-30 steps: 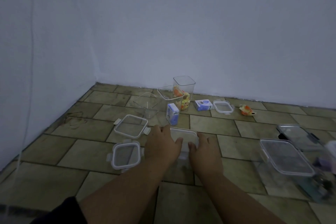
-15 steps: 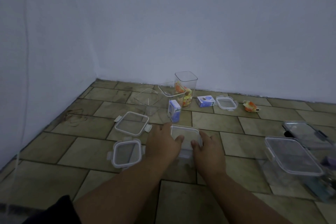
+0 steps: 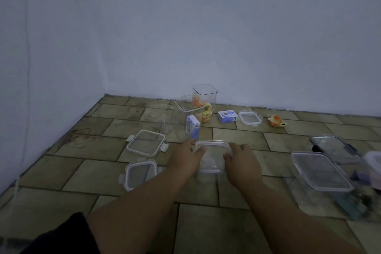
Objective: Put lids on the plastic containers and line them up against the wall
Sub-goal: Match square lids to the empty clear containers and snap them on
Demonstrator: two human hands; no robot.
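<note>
A small clear plastic container [image 3: 212, 155] sits on the tiled floor at centre, gripped on its two sides by my left hand [image 3: 184, 158] and my right hand [image 3: 241, 163]. Two loose clip lids lie to its left, one square lid [image 3: 146, 145] farther off and one smaller lid [image 3: 139, 173] nearer. Another small lid [image 3: 250, 117] lies near the back wall. Three open clear containers stand behind: a tall one [image 3: 206, 103] holding orange and yellow packets, a middle one [image 3: 189, 109], and a low one [image 3: 162, 118].
Two small blue-and-white cartons [image 3: 193, 129] [image 3: 227, 116] and an orange packet [image 3: 276, 121] lie near the wall. Lidded containers [image 3: 321, 173] [image 3: 334, 146] crowd the right side. Walls meet in a corner at back left.
Both hands have closed in on the sides of the small clear container, and the view has shifted slightly; the container stays on the floor.
</note>
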